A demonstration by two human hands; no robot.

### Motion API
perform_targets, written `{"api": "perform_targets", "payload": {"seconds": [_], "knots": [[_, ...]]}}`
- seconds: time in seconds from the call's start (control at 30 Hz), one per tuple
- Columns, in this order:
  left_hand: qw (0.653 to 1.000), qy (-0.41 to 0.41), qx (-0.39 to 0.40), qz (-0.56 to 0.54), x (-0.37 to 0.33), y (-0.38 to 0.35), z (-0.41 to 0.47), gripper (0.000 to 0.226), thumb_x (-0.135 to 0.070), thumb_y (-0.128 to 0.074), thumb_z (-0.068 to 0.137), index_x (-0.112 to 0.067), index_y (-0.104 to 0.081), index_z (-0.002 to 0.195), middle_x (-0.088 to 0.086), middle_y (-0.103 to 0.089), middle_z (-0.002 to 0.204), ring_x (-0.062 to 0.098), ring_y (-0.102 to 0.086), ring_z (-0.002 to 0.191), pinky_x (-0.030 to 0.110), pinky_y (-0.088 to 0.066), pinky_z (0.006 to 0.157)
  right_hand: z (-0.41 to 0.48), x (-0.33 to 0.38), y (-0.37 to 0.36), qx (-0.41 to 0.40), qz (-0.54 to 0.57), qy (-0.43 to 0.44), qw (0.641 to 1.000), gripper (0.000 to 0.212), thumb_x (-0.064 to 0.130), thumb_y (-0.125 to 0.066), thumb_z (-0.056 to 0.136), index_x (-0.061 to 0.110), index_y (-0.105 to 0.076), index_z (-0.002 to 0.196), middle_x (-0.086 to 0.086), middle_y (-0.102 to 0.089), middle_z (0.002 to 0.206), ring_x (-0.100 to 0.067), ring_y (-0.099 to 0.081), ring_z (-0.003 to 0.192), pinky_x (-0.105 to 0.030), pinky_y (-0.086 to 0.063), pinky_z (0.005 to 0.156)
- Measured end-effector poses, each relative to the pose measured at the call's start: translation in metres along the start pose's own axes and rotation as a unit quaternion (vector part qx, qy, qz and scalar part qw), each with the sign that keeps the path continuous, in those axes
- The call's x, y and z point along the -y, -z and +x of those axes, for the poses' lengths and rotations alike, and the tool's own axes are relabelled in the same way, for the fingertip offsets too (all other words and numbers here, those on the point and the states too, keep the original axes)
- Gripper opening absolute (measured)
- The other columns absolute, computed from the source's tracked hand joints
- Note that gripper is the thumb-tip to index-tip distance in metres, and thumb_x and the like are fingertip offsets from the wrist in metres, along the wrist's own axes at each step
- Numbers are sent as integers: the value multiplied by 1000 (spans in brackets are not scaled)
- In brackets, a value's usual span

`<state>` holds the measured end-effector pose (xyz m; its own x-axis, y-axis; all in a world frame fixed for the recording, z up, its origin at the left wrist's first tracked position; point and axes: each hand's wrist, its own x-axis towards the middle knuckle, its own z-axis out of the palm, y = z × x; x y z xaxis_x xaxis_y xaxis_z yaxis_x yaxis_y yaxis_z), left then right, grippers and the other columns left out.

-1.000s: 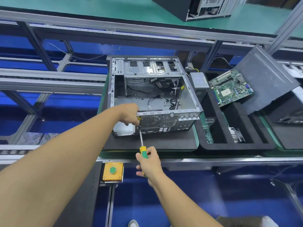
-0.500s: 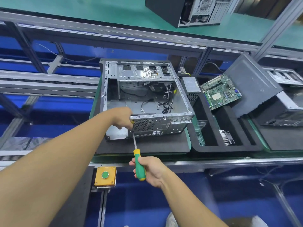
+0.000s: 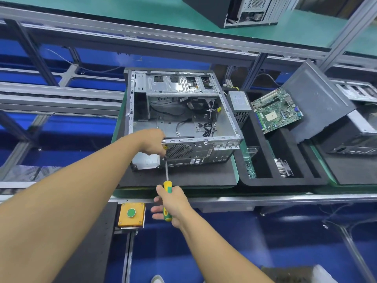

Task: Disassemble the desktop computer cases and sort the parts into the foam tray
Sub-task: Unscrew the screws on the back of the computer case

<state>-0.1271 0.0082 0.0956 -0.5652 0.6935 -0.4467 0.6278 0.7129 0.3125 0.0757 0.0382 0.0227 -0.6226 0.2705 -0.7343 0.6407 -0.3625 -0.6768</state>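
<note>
Head view: we are turning a screw on the rear panel.
Our right hand has rolled round the green-and-yellow screwdriver since half a second ago; the handle now runs through the palm with the lower fingers loosened, which we read as a fresh turn on a screw not yet out. The open computer case lies on its mat, left of the foam tray, where the motherboard leans. Our left hand stays curled at the tip beside the fan grille, hiding the screw; whether it pinches the shaft or the screw we cannot tell.
</note>
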Motion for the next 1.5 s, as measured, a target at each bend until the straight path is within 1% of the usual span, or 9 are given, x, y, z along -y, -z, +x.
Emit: {"api": "perform_targets", "payload": {"seconds": [0.1,0.3,0.5,0.63,0.73,0.87,1.0,1.13,1.5], "knots": [[1000,4,1,5,-2,1,-1,21,-26,-70,81,-11,-57,77,1,-60,59,15,-56,48,25,-40,49,-1,7,13,62,70,-38,995,32,38,-60,98,8,-53,105,-4,-65,69,-14,-50,48,-26,-44,44],[1000,5,6,-1,-3,3,-1,20,-26,-70,81,-10,-59,80,1,-61,65,14,-59,52,26,-42,49,-2,2,48,214,254,-74,940,42,22,-47,86,-8,-74,94,-25,-67,101,-22,-56,66,-33,-52,61],[1000,9,9,-9,-1,3,0,22,-27,-71,81,-7,-64,88,3,-65,69,14,-61,51,24,-43,48,-6,-19,53,235,274,-57,931,30,28,-45,103,8,-62,118,-13,-70,114,-22,-66,78,-36,-57,67],[1000,10,6,3,-1,2,-1,20,-27,-70,81,-9,-61,82,2,-63,62,14,-58,49,24,-41,49,-13,-24,40,181,183,-27,966,26,34,-42,107,18,-57,121,-3,-68,92,-18,-58,66,-24,-42,47],[1000,9,6,2,-2,2,0,20,-27,-70,81,-9,-61,84,3,-64,65,16,-59,53,25,-42,51,-15,-27,23,9,24,59,998,11,29,-48,104,21,-55,106,-2,-62,83,-13,-50,57,-23,-36,43],[1000,6,2,6,-2,2,0,21,-28,-71,82,-10,-60,82,3,-64,64,16,-59,53,26,-42,51,-17,-36,10,-209,-217,224,927,14,35,-58,97,29,-46,92,8,-59,79,-10,-50,64,-25,-38,51],[1000,8,4,7,-2,3,-2,23,-29,-69,83,-7,-62,86,4,-65,67,17,-60,56,27,-43,54,-16,-26,9,-91,26,99,991,20,37,-57,97,19,-50,98,2,-50,75,-7,-39,51,-22,-30,42],[1000,6,13,-4,-2,4,-3,20,-27,-69,84,-10,-59,80,2,-62,67,17,-60,57,27,-42,54,-15,-16,25,67,228,-65,969,43,31,-35,101,0,-65,103,-4,-49,69,-14,-39,56,-25,-28,42],[1000,6,11,-8,-6,6,-9,21,-26,-71,81,-8,-61,76,-1,-59,55,16,-57,52,25,-39,49,-12,-25,27,53,118,27,991,16,16,-62,100,10,-48,104,-6,-76,105,-25,-74,76,-32,-55,53]]}}
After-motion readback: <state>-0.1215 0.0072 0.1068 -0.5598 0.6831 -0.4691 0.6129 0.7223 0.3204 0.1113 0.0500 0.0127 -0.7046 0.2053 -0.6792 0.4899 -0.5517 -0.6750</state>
